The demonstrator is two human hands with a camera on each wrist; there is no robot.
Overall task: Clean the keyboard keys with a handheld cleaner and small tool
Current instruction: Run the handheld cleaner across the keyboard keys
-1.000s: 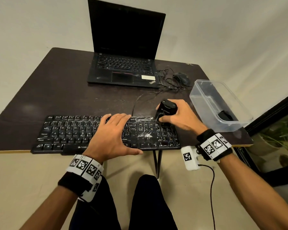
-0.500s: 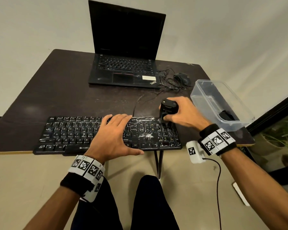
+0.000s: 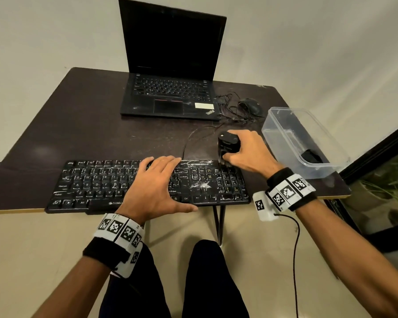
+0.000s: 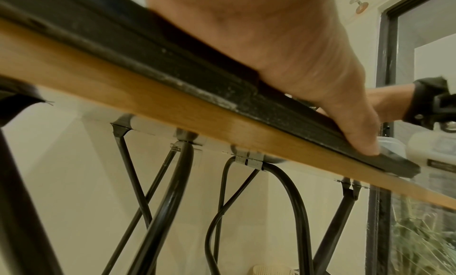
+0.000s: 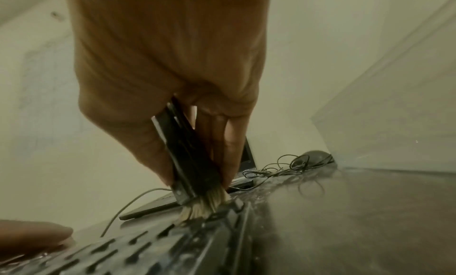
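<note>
A black keyboard (image 3: 97, 182) flecked with white dust lies along the table's front edge. My left hand (image 3: 155, 187) lies flat on its middle with straight fingers, the thumb (image 4: 355, 131) along the keyboard's front rim (image 4: 222, 92). My right hand (image 3: 246, 152) grips a black handheld cleaner (image 3: 228, 144) upright at the keyboard's back right corner. The cleaner's body (image 5: 190, 162) ends in pale bristles (image 5: 202, 207), which touch the keyboard's top edge (image 5: 222, 230). My right hand (image 5: 172, 74) wraps the body from both sides.
An open black laptop (image 3: 170, 88) stands at the back of the dark table (image 3: 67, 134), with a wired mouse (image 3: 251, 106) and tangled cable to its right. A clear plastic box (image 3: 303, 141) holding a dark item sits at the table's right edge. Table legs (image 4: 172, 191) run below.
My right hand has carried the cleaner a little away from me, from over the numpad keys to the keyboard's back right corner. The left hand has stayed flat on the keyboard.
</note>
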